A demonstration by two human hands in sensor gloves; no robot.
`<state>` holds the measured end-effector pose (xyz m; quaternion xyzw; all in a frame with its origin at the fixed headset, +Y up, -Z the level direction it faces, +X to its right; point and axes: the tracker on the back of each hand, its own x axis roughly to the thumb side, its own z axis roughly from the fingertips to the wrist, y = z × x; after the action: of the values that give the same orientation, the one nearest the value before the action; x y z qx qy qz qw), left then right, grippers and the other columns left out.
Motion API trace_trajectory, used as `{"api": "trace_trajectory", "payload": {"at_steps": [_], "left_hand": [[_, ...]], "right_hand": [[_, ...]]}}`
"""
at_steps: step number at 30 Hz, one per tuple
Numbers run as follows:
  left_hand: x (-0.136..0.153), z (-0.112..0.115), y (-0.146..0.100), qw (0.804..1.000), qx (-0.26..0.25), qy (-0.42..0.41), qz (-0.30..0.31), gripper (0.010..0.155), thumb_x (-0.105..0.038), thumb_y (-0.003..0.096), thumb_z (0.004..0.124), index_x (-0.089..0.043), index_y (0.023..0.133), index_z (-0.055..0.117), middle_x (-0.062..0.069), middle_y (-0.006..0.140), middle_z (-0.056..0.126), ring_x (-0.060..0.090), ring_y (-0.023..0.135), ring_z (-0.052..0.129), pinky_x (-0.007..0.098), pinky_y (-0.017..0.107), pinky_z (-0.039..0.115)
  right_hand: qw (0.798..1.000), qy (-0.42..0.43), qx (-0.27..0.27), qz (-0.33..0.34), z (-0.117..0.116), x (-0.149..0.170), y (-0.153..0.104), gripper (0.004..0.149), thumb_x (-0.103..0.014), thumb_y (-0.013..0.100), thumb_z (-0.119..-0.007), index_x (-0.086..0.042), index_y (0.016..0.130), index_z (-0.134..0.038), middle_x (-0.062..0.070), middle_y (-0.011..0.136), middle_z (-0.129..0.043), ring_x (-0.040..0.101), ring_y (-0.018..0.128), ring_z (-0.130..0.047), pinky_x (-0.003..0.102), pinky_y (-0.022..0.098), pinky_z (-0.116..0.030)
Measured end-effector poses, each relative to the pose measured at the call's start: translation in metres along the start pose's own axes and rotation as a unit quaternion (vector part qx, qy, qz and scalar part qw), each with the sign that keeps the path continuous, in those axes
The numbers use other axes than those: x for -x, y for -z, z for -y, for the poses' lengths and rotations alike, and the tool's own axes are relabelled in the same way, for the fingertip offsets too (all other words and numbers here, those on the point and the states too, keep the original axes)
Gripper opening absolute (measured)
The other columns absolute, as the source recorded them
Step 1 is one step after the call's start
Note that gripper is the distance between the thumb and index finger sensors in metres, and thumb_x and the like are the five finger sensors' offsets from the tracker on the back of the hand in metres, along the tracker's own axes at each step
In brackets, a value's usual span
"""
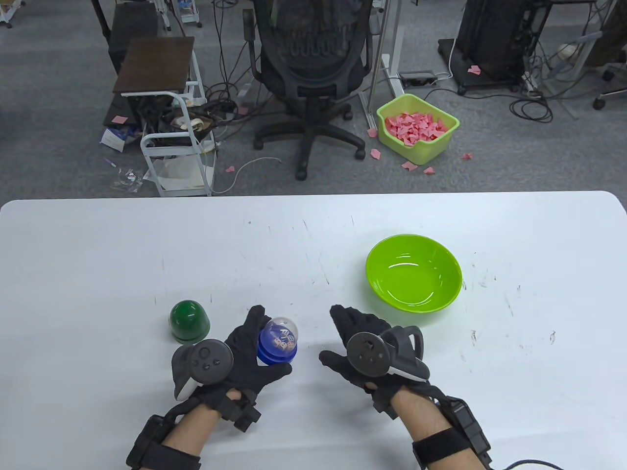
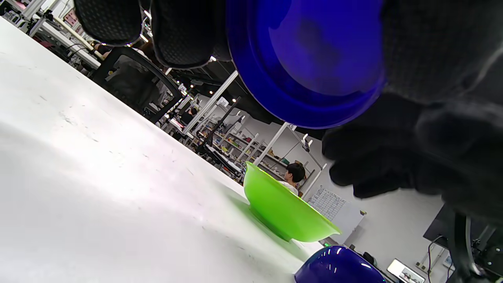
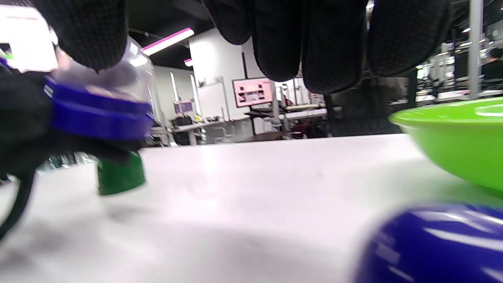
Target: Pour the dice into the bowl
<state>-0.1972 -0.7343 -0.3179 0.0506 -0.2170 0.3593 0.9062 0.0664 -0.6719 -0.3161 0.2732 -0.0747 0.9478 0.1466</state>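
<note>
My left hand [image 1: 271,341] grips a dice shaker [image 1: 278,341] with a blue base and a clear dome; several white dice lie inside. It is held off the table; its blue underside [image 2: 306,59] shows in the left wrist view, and the shaker [image 3: 98,110] also shows in the right wrist view. My right hand [image 1: 333,335] is open and empty just right of it, fingers spread. The lime green bowl [image 1: 414,274] stands empty to the right and farther back, and shows in both wrist views [image 2: 283,204] [image 3: 452,137].
A dark green dome cup [image 1: 189,320] stands mouth down left of my left hand. A shiny blue dome cover [image 3: 432,243] lies on the table below my right hand, hidden in the table view. The white table [image 1: 147,254] is scuffed.
</note>
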Motion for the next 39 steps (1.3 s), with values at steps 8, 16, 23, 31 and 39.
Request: {"api": "trace_trajectory", "payload": {"at_steps": [8,16,23,31,39], "left_hand": [[-0.008,0.002,-0.001,1.000,0.011,0.016,0.021,0.114,-0.066,0.0291,0.092,-0.020,0.108,0.023,0.008,0.108,0.063,0.034,0.096,0.074,0.061,0.073,0.064],[-0.014,0.002,-0.001,0.999,0.019,0.027,0.037,0.115,-0.065,0.0288,0.094,-0.020,0.108,0.024,0.010,0.107,0.064,0.035,0.095,0.076,0.061,0.073,0.065],[-0.020,0.004,-0.001,0.996,0.037,0.066,0.049,0.116,-0.067,0.0272,0.095,-0.015,0.108,0.029,0.014,0.102,0.071,0.036,0.088,0.083,0.061,0.071,0.069],[-0.022,0.005,-0.001,0.996,0.043,0.044,0.059,0.116,-0.067,0.0267,0.095,-0.015,0.108,0.031,0.014,0.101,0.073,0.036,0.087,0.084,0.061,0.071,0.069],[-0.012,-0.002,-0.001,0.998,0.021,0.048,0.034,0.114,-0.067,0.0290,0.093,-0.018,0.108,0.027,0.013,0.104,0.068,0.036,0.090,0.080,0.060,0.072,0.067]], "right_hand": [[0.998,0.046,-0.022,0.021,-0.007,-0.041,0.026,0.090,-0.060,0.051,-0.073,-0.001,0.112,-0.042,0.032,0.107,-0.069,0.058,0.079,-0.082,0.070,0.056,-0.072],[0.998,0.048,-0.037,0.020,-0.016,-0.054,0.036,0.085,-0.055,0.051,-0.075,0.002,0.108,-0.049,0.031,0.096,-0.078,0.051,0.070,-0.089,0.067,0.054,-0.076],[0.998,0.012,-0.046,0.042,-0.017,-0.064,0.035,0.083,-0.053,0.050,-0.078,0.004,0.106,-0.054,0.034,0.092,-0.081,0.051,0.066,-0.091,0.067,0.052,-0.077],[0.997,0.010,-0.040,0.059,-0.007,-0.062,0.027,0.082,-0.052,0.049,-0.080,0.001,0.106,-0.054,0.032,0.094,-0.081,0.050,0.067,-0.091,0.067,0.052,-0.077],[0.999,0.024,0.005,0.027,0.011,-0.034,0.014,0.082,-0.053,0.050,-0.079,-0.001,0.108,-0.052,0.031,0.097,-0.078,0.051,0.071,-0.088,0.067,0.055,-0.075]]}}
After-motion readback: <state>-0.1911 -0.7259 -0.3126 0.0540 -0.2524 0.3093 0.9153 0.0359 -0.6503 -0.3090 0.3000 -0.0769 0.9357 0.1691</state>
